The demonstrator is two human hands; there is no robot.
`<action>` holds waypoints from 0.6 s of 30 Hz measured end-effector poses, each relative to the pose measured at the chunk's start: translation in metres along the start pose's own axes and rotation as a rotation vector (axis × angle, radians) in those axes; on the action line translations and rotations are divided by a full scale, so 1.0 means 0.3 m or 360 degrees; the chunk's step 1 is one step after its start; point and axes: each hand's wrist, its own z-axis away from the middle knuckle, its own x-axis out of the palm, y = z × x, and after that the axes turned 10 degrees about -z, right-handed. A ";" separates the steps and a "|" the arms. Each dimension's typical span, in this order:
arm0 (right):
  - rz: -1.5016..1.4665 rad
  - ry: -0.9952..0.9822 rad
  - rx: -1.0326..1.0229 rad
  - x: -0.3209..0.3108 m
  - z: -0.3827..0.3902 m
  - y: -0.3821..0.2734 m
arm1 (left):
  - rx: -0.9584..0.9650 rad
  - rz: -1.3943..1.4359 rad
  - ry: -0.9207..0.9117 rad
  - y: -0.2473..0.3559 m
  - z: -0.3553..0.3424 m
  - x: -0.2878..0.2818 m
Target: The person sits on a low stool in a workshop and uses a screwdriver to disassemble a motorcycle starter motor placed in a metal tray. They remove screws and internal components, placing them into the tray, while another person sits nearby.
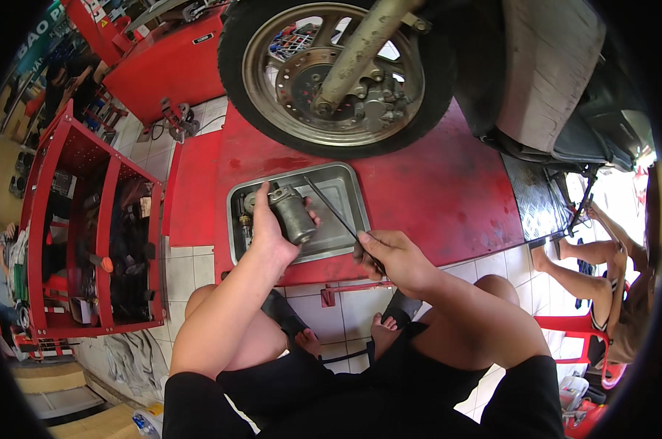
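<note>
Over a shallow metal tray (361, 201), my left hand (274, 233) is closed around a worn grey cylindrical starter motor (294, 218). The motor tilts, its narrow end nub toward me. My right hand (395, 257) grips a long, thin dark rod (331, 205) near its lower end. Its tip points up and left, close to the motor's upper end; I cannot tell whether they touch. Whatever handle the rod has is hidden in my fingers. Smaller metal parts (245, 221) lie along the tray's left side, partly covered by my left hand.
The tray rests on a red platform (440, 197), below a motorbike's front wheel (232, 88). A red tool cart (107, 293) stands at left. To the right are a person's bare legs (583, 267) and a red plastic chair (565, 325). Another person (71, 84) is at far left.
</note>
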 end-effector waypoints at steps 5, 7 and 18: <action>0.0052 -0.0098 0.0131 0.047 0.012 -0.005 | -0.0022 0.0017 0.0010 -0.013 -0.021 -0.022; -0.0026 -0.0135 0.0223 0.055 0.009 -0.004 | -0.0026 0.0021 0.0044 -0.016 -0.035 -0.027; -0.0186 -0.0144 0.0327 0.021 0.008 0.006 | 0.0187 0.0295 -0.0218 0.008 0.018 -0.013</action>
